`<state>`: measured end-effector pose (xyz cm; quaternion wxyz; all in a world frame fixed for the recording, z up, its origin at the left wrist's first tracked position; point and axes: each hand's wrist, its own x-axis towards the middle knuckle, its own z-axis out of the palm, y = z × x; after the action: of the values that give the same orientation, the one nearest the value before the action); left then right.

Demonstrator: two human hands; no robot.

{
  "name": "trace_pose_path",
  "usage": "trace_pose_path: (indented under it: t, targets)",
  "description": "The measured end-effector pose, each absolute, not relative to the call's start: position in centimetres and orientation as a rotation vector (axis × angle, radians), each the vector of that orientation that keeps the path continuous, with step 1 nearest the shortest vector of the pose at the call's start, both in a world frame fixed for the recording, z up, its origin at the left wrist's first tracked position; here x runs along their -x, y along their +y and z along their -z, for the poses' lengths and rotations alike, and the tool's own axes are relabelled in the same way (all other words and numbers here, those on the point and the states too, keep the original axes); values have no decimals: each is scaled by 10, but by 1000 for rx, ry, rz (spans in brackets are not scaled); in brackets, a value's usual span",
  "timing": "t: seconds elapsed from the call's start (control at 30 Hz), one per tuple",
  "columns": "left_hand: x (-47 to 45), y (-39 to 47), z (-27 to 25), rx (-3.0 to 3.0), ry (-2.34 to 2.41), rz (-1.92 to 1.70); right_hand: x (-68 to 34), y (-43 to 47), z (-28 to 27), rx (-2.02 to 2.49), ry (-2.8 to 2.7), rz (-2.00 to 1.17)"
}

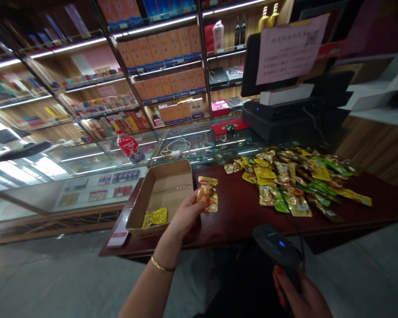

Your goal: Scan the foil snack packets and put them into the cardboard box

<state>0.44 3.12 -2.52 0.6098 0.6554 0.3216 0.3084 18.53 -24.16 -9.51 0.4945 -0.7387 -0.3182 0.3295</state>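
Observation:
My left hand point(189, 211) pinches a small gold snack packet point(209, 194) above the dark red table, just right of a shallow cardboard box point(142, 192). Inside that box, near its front, lies one yellow packet point(155, 217). Low on the right, my right hand point(301, 289) is wrapped round the handle of a black barcode scanner point(275, 245) with a blue light and a cable. The scanner's head points toward the left hand's side. A pile of gold, yellow and green snack packets point(285, 176) covers the right part of the table.
Behind the table runs a glass counter point(192, 139) bearing a red-labelled bottle point(130, 145), a mouse on a red pad point(227, 127) and a monitor point(252, 66) with a pink notice. A phone-like white slab point(118, 238) lies left of the box. Stocked shelves point(159, 48) line the wall.

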Motion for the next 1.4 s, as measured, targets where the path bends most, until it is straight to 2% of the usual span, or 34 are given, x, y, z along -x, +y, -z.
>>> trace_pose_path:
  t: [0.17,0.33,0.7,1.03,1.4]
  targets:
    - [-64,13,97,-1850,736,-946,-188,-245,90,1779,-794,-803]
    - [-72,19,137,-2017,832,-918,-188,-249,96,1780,-748,-827]
    - [-64,27,124,-1849,727,-850,-186,-243,111,1794,-743,-920]
    - [-67,22,126,-1864,564,-956,-181,-230,105,1805,-812,-937]
    - [-70,23,132,-1940,557,-1039,-180,-224,104,1791,-908,-819]
